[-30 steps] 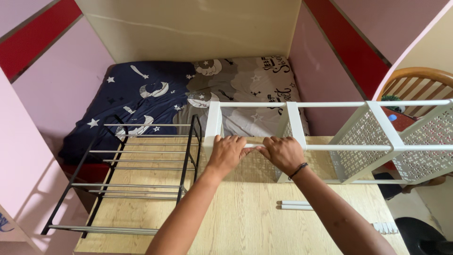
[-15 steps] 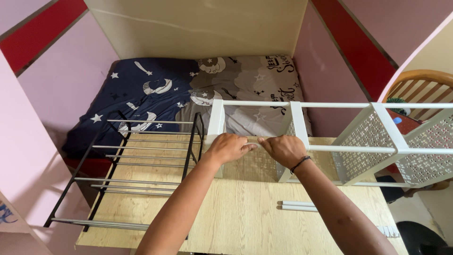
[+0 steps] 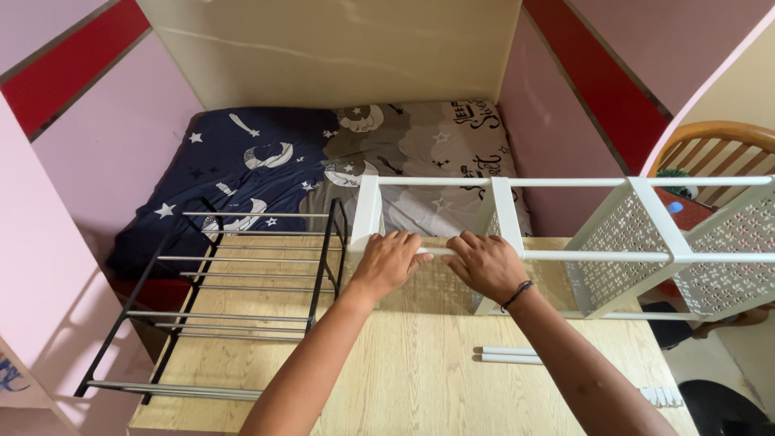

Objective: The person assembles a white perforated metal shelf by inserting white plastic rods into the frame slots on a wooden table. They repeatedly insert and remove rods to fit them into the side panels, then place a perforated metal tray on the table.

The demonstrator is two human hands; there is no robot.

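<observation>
Over the wooden table (image 3: pixel 420 379), I see both hands palm-down — left hand (image 3: pixel 387 262) and right hand (image 3: pixel 487 264) — fingers curled round one white rack (image 3: pixel 638 234) rail; two loose white tubes (image 3: pixel 508 354) lie nearby.

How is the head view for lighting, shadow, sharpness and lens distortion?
Head view: bright, even light, no glare; soft shadow under the white perforated metal rack on the light wooden table; left hand and right hand sharp on the rack's white front rail; wide-angle lens splays the pink walls outward.
</observation>
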